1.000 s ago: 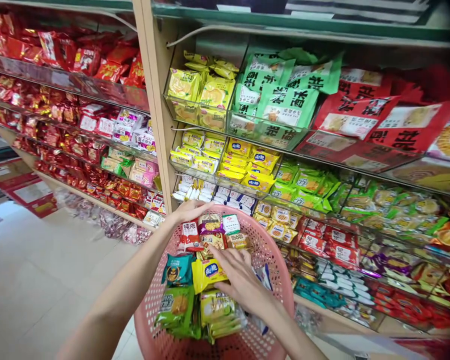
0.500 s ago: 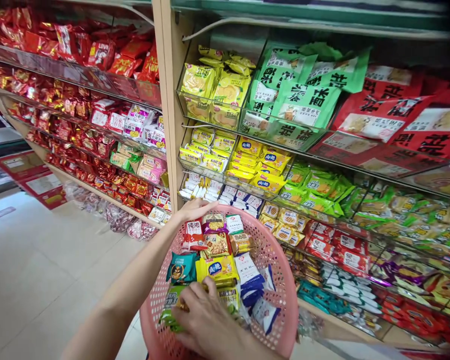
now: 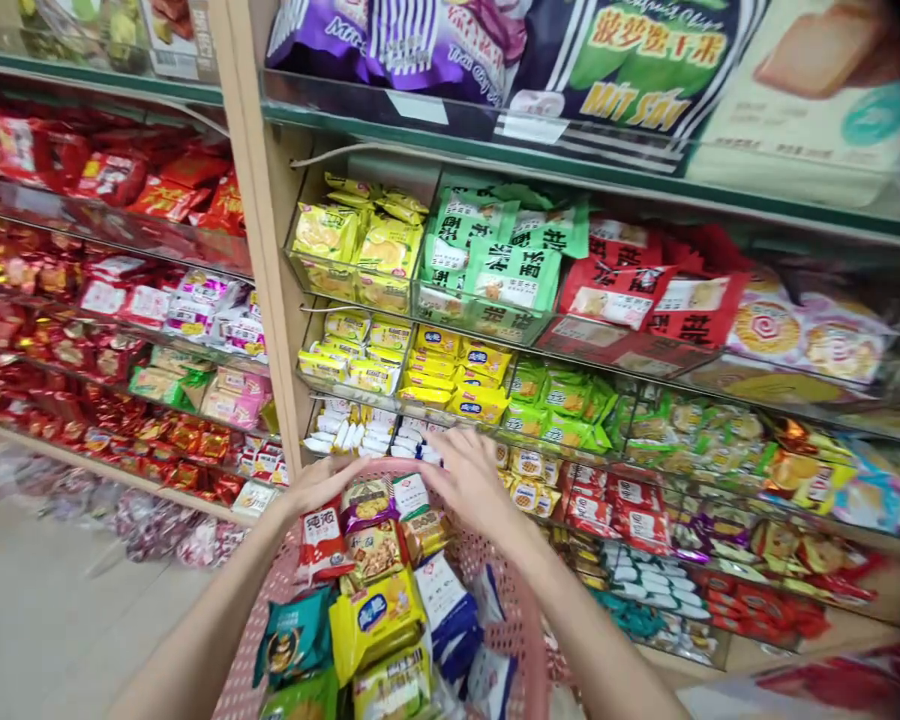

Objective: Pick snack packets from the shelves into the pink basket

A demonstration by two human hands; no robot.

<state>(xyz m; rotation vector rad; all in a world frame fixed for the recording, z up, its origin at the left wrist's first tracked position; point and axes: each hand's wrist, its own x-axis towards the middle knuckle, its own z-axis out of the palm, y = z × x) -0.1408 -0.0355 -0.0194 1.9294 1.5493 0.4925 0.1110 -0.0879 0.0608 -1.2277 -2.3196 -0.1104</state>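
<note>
A pink perforated plastic basket (image 3: 529,640) full of small wrapped snacks is in front of me. My left hand (image 3: 322,488) grips its far rim at the left, fingers over the edge. At the right part of the same rim, my right hand (image 3: 471,480) has its thumb inside and its fingers over the outside. Between and below the hands lie a red and white packet (image 3: 322,540), a purple-edged packet (image 3: 370,503), a yellow packet (image 3: 377,615), a teal packet (image 3: 294,635) and white-and-blue packets (image 3: 442,595). A green packet (image 3: 300,697) is partly cut off at the bottom.
Shelves of sorted snack packets stand ahead, behind clear bin fronts (image 3: 487,325). A wooden upright (image 3: 259,230) divides them from red-packed shelves (image 3: 120,190) at the left. Large purple bags (image 3: 450,45) are above. Tiled floor (image 3: 120,600) shows at lower left.
My right hand has left the packets inside the basket and moved up to the far rim. My view has tilted up, bringing the upper shelf into sight. My left hand stays on the rim.
</note>
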